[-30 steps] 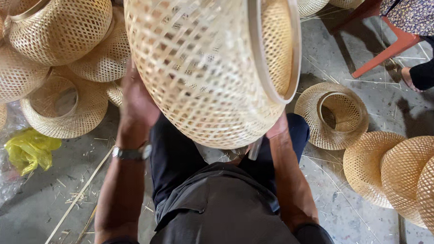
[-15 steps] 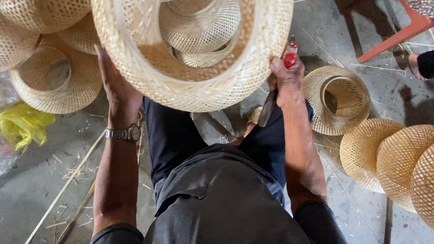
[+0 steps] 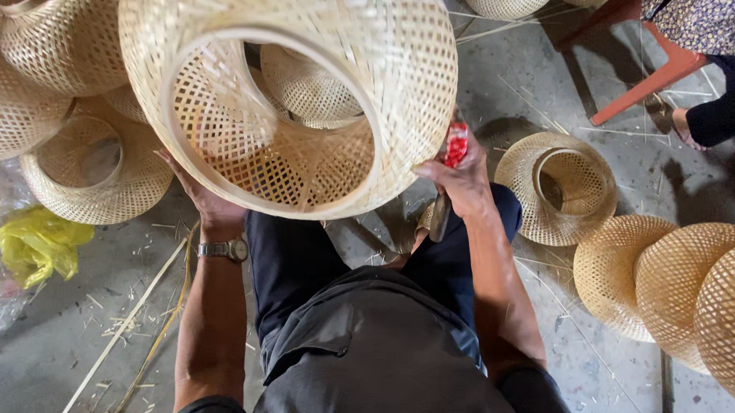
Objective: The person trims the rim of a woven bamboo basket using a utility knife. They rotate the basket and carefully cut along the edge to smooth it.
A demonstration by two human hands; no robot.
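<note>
A large woven bamboo basket (image 3: 298, 95), dome-shaped and pale straw in colour, is held up in the air above the person's lap, tilted so that its round opening faces the camera. The weave is an open lattice, tighter on the outer wall and looser where light passes through the far side. A smooth flat band of bamboo rims the opening, and the inner wall shows as a grid of small diamond gaps. Its lower edge rests against both hands, one at the lower left and one at the lower right. A knife (image 3: 450, 175) with a red handle and a dark blade pointing downward sits just beside the basket's lower right edge.
</note>
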